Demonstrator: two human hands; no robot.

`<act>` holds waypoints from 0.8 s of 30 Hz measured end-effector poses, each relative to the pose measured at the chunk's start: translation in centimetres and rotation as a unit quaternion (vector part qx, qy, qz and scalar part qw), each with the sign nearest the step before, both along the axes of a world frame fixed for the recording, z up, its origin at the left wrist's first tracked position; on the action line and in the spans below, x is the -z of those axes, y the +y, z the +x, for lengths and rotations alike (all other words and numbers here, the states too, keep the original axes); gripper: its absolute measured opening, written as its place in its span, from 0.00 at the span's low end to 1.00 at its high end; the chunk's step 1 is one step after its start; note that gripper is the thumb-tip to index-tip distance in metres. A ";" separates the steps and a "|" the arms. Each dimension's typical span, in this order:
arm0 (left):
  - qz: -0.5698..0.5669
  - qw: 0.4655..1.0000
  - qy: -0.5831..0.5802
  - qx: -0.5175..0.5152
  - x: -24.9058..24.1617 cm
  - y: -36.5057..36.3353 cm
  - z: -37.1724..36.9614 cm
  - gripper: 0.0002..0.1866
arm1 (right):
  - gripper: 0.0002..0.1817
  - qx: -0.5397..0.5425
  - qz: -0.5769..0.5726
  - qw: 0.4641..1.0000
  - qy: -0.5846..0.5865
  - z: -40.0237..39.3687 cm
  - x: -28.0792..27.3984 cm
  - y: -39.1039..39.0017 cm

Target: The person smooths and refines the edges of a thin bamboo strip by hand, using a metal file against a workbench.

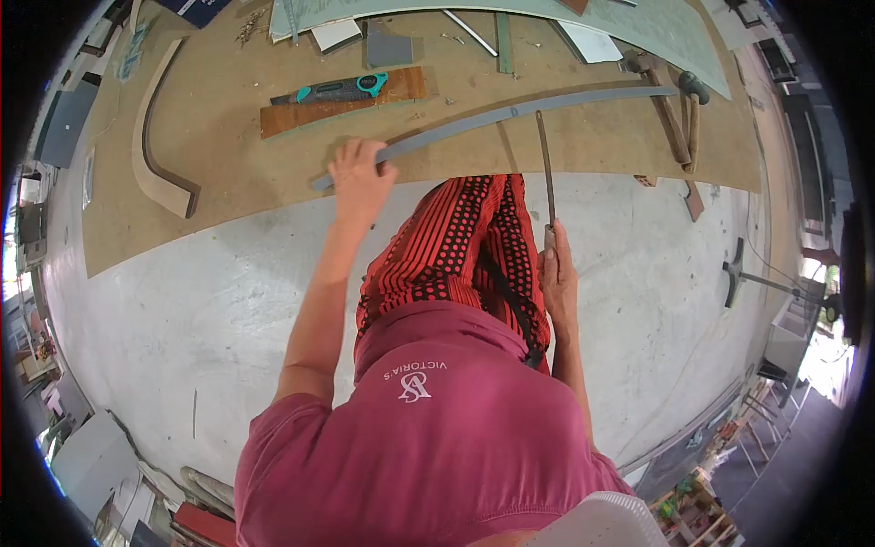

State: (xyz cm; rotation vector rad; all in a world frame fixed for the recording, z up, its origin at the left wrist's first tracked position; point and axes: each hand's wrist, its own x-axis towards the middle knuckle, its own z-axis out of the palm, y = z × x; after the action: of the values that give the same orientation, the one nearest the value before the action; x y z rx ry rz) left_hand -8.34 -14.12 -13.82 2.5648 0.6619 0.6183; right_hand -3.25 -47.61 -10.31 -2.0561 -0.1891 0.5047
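Note:
A long, narrow grey strip [456, 126] lies across the brown worktable [228, 173], reaching from the table's front edge toward the right. My left hand [360, 175] is closed over the strip near its left end, thumb on the right side. Lower and to the right, my right hand [558, 273] grips the handle of a slim dark file [547, 169]. That file points away from me, its tip right at the strip's near edge. Behind my left hand, a teal and dark grey cutter [339, 89] rests on a brown wood-look piece [283, 120].
Two hammers [690, 128] lie at the table's right side, beside the strip's far end. A curved tan piece [150, 137] is on the left. Pale green sheet [684, 46], white and grey offcuts and a green strip [503, 46] sit along the back.

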 end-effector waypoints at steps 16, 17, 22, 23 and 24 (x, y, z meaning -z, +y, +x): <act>-0.040 0.999 -0.012 0.028 0.2 -7.6 10.5 0.23 | 0.26 -0.090 -0.009 0.995 -0.041 -1.1 -1.6 5.7; -0.014 0.999 -0.047 0.012 0.9 -7.7 10.8 0.22 | 0.26 -0.097 0.006 0.994 -0.042 -1.1 -1.5 5.8; 0.008 0.996 -0.088 0.009 1.5 -7.7 10.9 0.19 | 0.26 -0.111 0.012 0.988 -0.106 -0.8 -0.1 5.7; 0.018 0.996 -0.089 0.004 1.5 -7.8 10.9 0.18 | 0.26 -0.112 -0.003 0.989 -0.095 -0.7 -0.2 5.7; 0.028 0.995 -0.091 -0.002 1.4 -7.9 11.0 0.18 | 0.26 -0.114 -0.019 0.990 -0.084 -0.6 -0.4 5.6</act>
State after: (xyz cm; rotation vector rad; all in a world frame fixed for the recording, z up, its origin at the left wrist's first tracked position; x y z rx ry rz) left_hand 2.63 -22.02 -15.25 2.5181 0.5948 0.8717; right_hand -3.85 -42.05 -9.92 -2.1258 -0.5225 0.4757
